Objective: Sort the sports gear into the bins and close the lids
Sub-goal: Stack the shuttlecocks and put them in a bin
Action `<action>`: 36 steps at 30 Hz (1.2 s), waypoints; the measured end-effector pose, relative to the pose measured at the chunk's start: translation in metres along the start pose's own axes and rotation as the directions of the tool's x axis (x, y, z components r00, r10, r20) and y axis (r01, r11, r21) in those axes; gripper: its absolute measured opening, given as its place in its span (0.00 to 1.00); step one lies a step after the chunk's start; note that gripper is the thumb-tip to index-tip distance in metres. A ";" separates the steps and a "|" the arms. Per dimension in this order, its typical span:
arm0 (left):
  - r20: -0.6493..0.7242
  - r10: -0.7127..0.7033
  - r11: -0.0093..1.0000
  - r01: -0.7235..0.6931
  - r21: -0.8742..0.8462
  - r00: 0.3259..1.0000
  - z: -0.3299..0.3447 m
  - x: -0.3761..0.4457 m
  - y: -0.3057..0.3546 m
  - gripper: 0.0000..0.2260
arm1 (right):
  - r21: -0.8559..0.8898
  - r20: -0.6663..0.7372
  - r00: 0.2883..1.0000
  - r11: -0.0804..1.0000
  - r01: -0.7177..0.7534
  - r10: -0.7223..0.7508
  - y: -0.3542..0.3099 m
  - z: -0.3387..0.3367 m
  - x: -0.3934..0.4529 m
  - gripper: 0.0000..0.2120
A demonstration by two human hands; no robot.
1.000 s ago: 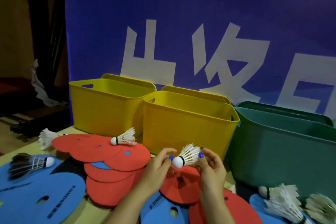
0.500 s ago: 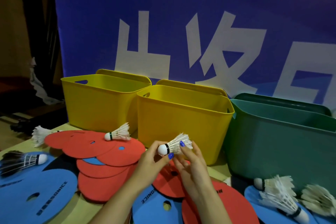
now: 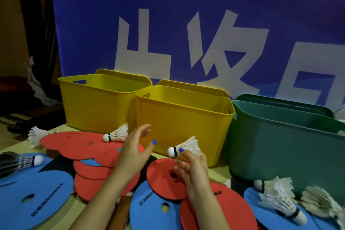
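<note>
My right hand (image 3: 193,169) pinches a white feather shuttlecock (image 3: 183,147) in front of the middle yellow bin (image 3: 184,123). Left of it, my left hand (image 3: 134,150) is open with its fingers spread, holding nothing. A second yellow bin (image 3: 97,102) stands at the left and a green bin (image 3: 283,144) at the right; all three are open. Another white shuttlecock (image 3: 116,134) lies on the red discs (image 3: 82,145). A dark-feathered shuttlecock (image 3: 20,161) rests on a blue disc (image 3: 33,192) at the far left.
Lids lean behind each bin against a blue banner (image 3: 186,24) with white characters. More red and blue foam discs (image 3: 155,209) overlap across the table's front. Several white shuttlecocks (image 3: 280,198) lie at the lower right, and one (image 3: 36,135) at the left edge.
My left hand has let go of the shuttlecock and opened, moving left. My right hand now holds the shuttlecock alone, a little farther right.
</note>
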State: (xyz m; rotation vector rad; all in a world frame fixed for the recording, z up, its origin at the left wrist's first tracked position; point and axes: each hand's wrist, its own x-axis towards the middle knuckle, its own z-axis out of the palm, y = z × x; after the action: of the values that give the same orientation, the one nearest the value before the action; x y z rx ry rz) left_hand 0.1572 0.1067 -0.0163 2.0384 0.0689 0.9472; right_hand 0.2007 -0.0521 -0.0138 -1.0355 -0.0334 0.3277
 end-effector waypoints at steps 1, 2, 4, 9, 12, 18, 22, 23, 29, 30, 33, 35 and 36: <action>-0.032 -0.039 0.995 0.042 0.094 0.999 -0.007 0.009 -0.009 0.19 | -0.012 -0.009 1.000 1.000 0.004 -0.005 -0.001 -0.001 -0.001 0.26; -0.041 -0.103 0.974 0.110 0.197 0.994 -0.013 0.018 -0.021 0.20 | -0.024 -0.007 1.000 1.000 0.008 -0.009 -0.001 -0.002 -0.002 0.28; -0.041 -0.239 0.885 0.235 0.402 0.970 -0.026 0.032 -0.045 0.23 | -0.054 0.005 1.000 0.999 0.005 -0.004 -0.002 -0.001 -0.003 0.31; -0.120 -0.333 0.766 0.343 0.544 0.935 -0.040 0.052 -0.077 0.22 | -0.199 0.086 0.996 0.980 0.033 -0.016 0.003 0.004 -0.006 0.28; -0.200 -0.371 0.653 0.408 0.639 0.907 -0.040 0.056 -0.075 0.27 | -0.236 0.092 0.995 0.970 0.055 -0.034 0.004 0.005 -0.005 0.27; -0.143 -0.409 0.595 0.382 0.708 0.901 -0.049 0.045 -0.085 0.22 | -0.264 0.090 0.994 0.961 0.083 -0.061 0.005 0.003 -0.002 0.27; -0.225 -0.304 0.643 0.374 0.669 0.926 -0.057 0.036 -0.080 0.11 | -0.253 0.075 0.992 0.961 0.114 -0.098 0.005 0.002 -0.001 0.28; -0.245 -0.279 0.656 0.370 0.657 0.929 -0.057 0.034 -0.079 0.09 | -0.252 0.072 0.992 0.960 0.122 -0.107 0.005 0.001 0.000 0.29; -0.212 -0.284 0.590 0.345 0.730 0.935 -0.050 0.029 -0.079 0.16 | -0.241 0.056 0.993 0.963 0.119 -0.109 0.005 0.000 0.004 0.30; -0.216 -0.290 0.592 0.352 0.725 0.932 -0.050 0.029 -0.079 0.17 | -0.243 0.058 0.993 0.963 0.116 -0.105 0.006 0.000 0.004 0.30; -0.203 -0.272 0.568 0.327 0.755 0.941 -0.051 0.030 -0.078 0.16 | -0.253 0.067 0.992 0.960 0.120 -0.107 0.006 0.001 0.003 0.30; -0.181 -0.256 0.595 0.302 0.745 0.950 -0.053 0.032 -0.080 0.13 | -0.250 0.079 0.990 0.959 0.133 -0.117 0.005 0.000 0.002 0.30; -0.153 -0.246 0.670 0.282 0.686 0.957 -0.054 0.032 -0.079 0.12 | -0.238 0.076 0.989 0.961 0.139 -0.124 0.004 0.000 0.001 0.30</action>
State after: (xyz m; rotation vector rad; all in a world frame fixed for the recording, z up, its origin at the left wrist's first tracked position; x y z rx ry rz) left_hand 0.1667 0.2049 -0.0361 2.5962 0.8609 0.8488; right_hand 0.2010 -0.0497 -0.0176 -1.2597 -0.1999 0.2370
